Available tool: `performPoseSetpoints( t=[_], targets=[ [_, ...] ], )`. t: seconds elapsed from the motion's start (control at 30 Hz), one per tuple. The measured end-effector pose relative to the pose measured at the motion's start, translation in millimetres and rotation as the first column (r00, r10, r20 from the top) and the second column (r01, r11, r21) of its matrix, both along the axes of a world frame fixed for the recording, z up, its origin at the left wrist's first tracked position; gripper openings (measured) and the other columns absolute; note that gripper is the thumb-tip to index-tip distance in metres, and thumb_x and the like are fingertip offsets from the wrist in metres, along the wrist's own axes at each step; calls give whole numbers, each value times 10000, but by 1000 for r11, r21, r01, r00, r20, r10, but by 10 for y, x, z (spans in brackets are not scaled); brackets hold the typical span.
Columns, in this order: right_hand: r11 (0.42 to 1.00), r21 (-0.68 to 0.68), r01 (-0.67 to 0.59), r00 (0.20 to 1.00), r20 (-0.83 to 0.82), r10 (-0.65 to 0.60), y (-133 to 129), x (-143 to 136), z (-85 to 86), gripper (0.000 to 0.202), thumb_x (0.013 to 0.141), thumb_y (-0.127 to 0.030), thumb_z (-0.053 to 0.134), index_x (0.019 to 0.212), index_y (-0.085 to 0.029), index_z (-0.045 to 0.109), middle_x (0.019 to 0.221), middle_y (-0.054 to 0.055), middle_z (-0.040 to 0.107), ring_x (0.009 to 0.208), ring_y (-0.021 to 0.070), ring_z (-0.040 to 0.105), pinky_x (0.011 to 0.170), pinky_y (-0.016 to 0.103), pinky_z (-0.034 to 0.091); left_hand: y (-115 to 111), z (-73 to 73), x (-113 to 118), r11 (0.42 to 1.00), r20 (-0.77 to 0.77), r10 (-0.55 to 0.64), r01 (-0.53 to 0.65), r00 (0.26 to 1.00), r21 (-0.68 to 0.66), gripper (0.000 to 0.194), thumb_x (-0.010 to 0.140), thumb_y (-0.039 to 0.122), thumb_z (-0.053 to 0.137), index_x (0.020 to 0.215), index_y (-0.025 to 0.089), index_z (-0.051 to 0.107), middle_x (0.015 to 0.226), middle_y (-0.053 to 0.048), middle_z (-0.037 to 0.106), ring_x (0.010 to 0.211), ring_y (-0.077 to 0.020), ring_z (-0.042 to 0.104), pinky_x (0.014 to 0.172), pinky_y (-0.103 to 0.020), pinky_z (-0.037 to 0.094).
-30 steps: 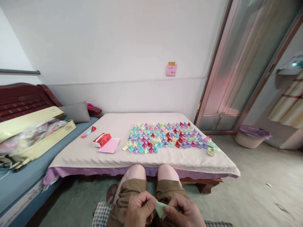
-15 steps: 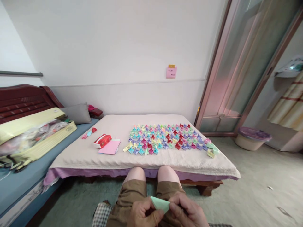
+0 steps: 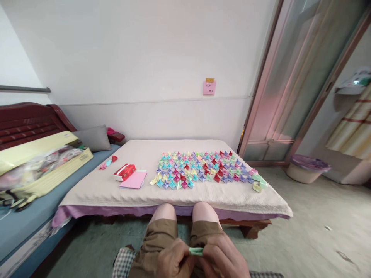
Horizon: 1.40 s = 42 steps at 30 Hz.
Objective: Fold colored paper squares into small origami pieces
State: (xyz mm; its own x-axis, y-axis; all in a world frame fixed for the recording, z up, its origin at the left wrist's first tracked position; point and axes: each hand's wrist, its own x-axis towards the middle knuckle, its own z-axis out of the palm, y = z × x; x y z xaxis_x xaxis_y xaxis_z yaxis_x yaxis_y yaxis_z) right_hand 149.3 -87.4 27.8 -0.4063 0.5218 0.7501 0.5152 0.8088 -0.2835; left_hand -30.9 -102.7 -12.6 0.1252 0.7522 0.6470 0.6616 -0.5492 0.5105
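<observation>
Green paper (image 3: 196,251) here, brown shorts (image 3: 159,242), cream cover (image 3: 98,185) over purple cloth (image 3: 74,213), red pack (image 3: 125,172), pink sheets (image 3: 134,179)!

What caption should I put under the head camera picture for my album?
Two hands hold folded green paper below rows of colorful origami.

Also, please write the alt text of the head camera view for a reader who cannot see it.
Two bare hands, left and right, hold a small green folded paper above the lap. Beyond, many colorful folded papers cover part of a cloth-covered table, beside pink sheets and a red packet.
</observation>
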Motion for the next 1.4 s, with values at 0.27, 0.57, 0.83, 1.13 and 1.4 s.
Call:
performPoseSetpoints(
  t=[0.27,0.57,0.83,1.13,1.4],
  targets=[
    [879,-438,-189,969,-225,96,43,31,-54,169,878,-181,587,715,-214,617,726,6,597,678,152,585,622,221,472,22,192,-112,919,89,-263,278,961,-279,353,908,455,545,698,188,642,642,-28,630,576,-149,577,530,-242,373],
    [346,-701,-623,747,-665,-2,89,13,-208,291,746,-480,744,672,-199,719,750,-4,547,615,129,500,523,238,391,74,278,-36,340,916,78,853,393,-395,422,741,522,744,937,164,635,637,40,555,464,-54,453,437,-173,306],
    [127,-653,-747,628,-755,-190,58,-49,-352,265,663,-388,835,631,-174,681,708,-40,532,487,60,430,438,201,291,58,263,-60,203,911,161,891,379,-407,391,711,455,794,826,132,607,593,14,609,464,-59,473,457,-181,265],
    [-121,-488,-865,500,-812,-301,121,-72,-293,241,637,-287,860,599,-130,681,753,-6,598,395,16,430,377,175,249,87,178,-7,243,880,284,859,381,-450,396,605,437,843,684,126,611,550,-7,623,419,-72,487,426,-187,289],
    [69,-630,-773,602,-764,-231,119,-66,-352,229,622,-335,830,600,-155,690,818,6,568,596,116,526,503,227,398,72,113,0,309,868,254,815,426,-490,442,564,419,871,684,177,520,603,8,600,512,-104,507,521,-231,322]
  ],
)
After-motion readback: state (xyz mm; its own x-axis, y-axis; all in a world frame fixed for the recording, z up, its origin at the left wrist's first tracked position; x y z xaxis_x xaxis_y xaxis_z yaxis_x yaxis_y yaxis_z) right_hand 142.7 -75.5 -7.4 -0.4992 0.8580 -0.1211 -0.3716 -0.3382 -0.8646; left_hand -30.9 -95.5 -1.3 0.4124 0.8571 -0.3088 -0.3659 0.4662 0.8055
